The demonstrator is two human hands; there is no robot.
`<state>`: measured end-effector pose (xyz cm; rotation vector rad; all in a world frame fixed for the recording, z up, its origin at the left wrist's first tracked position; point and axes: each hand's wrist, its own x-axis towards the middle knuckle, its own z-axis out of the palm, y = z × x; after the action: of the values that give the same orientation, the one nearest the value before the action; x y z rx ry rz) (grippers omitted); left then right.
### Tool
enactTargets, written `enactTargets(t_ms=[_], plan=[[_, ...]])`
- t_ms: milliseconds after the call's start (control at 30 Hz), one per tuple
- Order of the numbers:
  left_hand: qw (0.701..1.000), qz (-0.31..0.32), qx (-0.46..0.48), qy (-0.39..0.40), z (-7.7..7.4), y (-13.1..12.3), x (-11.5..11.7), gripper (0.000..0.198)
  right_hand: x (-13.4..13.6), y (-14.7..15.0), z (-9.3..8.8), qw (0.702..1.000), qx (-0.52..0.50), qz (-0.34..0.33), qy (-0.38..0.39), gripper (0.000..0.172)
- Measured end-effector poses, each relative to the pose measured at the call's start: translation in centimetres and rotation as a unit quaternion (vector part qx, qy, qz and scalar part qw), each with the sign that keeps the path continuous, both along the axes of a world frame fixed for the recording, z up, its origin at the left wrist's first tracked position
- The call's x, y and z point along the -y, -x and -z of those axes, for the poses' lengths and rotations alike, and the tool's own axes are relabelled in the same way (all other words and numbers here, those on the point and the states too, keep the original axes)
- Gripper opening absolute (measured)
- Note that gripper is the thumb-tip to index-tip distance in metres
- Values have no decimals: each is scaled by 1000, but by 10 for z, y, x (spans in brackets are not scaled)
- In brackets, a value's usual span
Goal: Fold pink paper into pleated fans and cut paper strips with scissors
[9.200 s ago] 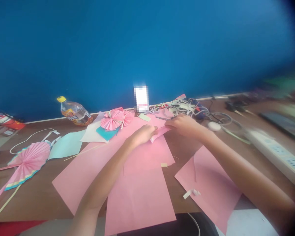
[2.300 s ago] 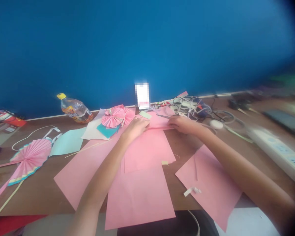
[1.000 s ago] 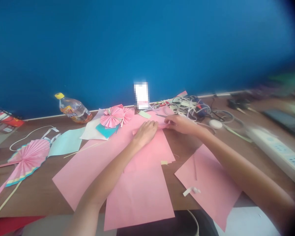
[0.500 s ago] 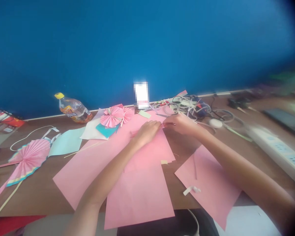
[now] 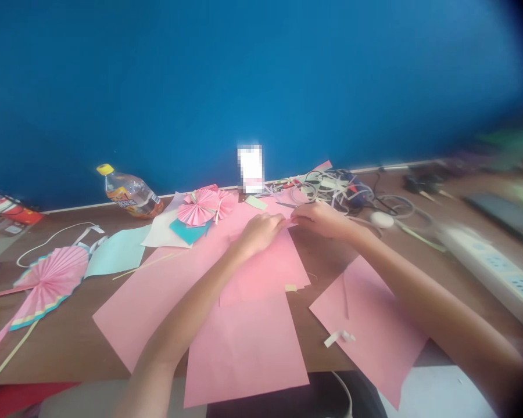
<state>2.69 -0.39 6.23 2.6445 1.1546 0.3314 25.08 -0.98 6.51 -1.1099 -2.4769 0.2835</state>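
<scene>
Paper: a narrow folded pink paper (image 5: 291,222) is running between the two hands, over the far part of the pink sheets and left of the tangled cords (image 5: 331,188).
Left fingers: the left hand (image 5: 261,232) is curling over the paper, its fingers narrow on it and hiding most of its length.
Right fingers: the right hand (image 5: 316,217) is pinching the right end, just beside the left fingertips; the exact grip is not showing clearly.
Folds: these could be skewing or creasing if the two hands are pressing or pulling unevenly.
Pointed tool: a dark pointed tool (image 5: 286,204) is lying just beyond the right fingers, so a far reach could be knocking it.
Near edge: the middle pink sheet (image 5: 248,348) and the right pink sheet (image 5: 370,331) are overhanging the tabletop (image 5: 100,354); a brushing forearm could be dragging either one off.
Room: brown wood is showing between those sheets, giving the right wrist space; cords are crowding the far right, while the pleated rosettes (image 5: 200,207) are limiting movement to the far left.
</scene>
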Motion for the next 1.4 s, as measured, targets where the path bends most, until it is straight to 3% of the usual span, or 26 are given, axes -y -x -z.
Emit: enactTargets(t_ms=[167,367,667,867,1167,1267,1400], plan=[[995,13,10,102,-6,1,2,50,5,6,-7,999,-36,-22,8,26],[993,17,2,119,-10,4,1,39,8,9,-12,998,-51,-30,26,27],[984,41,0,176,-13,13,-7,47,3,1,-8,996,-38,-55,60,28],[976,49,-32,210,-21,29,-15,43,1,-9,-14,994,-41,-7,100,31],[963,41,-9,265,-19,22,-8,36,7,2,-12,988,121,-22,-89,27],[957,45,-19,286,-25,26,-8,33,6,0,-14,986,136,-26,-96,28],[942,61,-66,323,-37,31,-7,34,5,-4,-20,992,112,-14,-47,31]])
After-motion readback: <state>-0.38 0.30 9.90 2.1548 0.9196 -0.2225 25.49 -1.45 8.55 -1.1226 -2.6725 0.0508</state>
